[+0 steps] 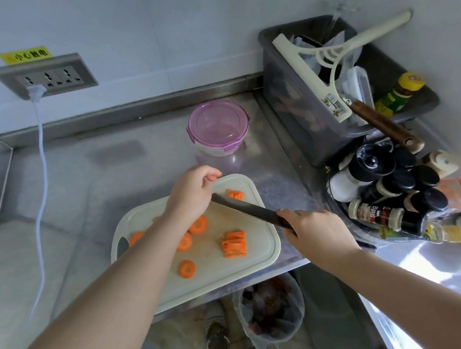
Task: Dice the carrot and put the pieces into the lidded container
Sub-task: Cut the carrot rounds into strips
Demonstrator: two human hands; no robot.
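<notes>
Dicing goes cleaner if the carrot strips point(235, 244) are lined up crosswise first; the knife point(249, 208) is clamped in the right hand point(317, 232), the left hand point(193, 191) is loosely curled, contents can't be told.

Carrot rounds point(187, 269) x4 vis., strip piles point(235, 244) x2, knife point(245, 207) x1, board point(213, 276) x1, lidded container point(218, 125) x1.

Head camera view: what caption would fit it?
Right hand grips a knife over a cutting board of carrot strips and rounds; purple-lidded container stands behind.
</notes>
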